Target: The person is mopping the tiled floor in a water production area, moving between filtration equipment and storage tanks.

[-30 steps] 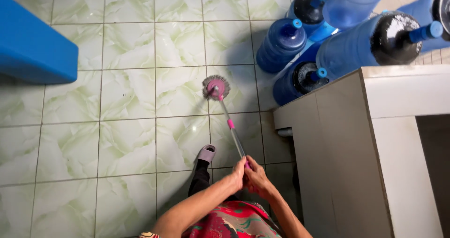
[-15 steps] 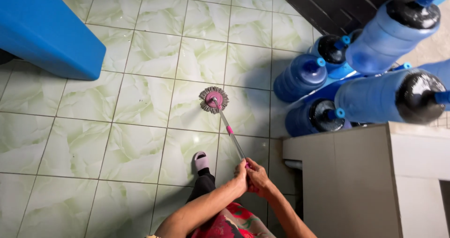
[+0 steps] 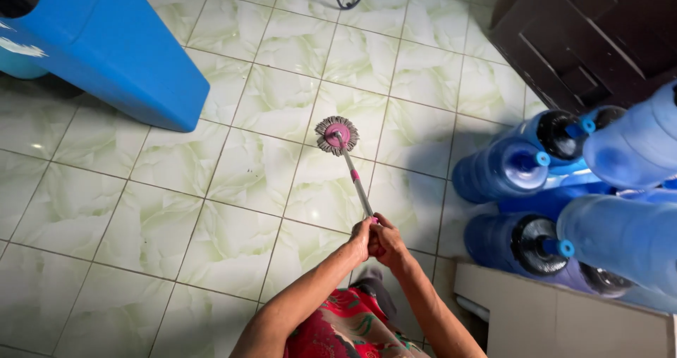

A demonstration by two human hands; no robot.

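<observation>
We mop a green tiled floor (image 3: 233,238) hemmed in by clutter.

A blue bin (image 3: 106,44) lies at the floor's far left, blue water jugs (image 3: 522,167) crowd its right edge. Our left hand (image 3: 361,238) and right hand (image 3: 386,239) close together around the mop (image 3: 350,171) handle's top; its round pink-centred grey head rests mid-floor.

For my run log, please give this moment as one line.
hands: left and right both grip mop handle | mop head: on green tiled floor | nearby: blue water jugs
</observation>
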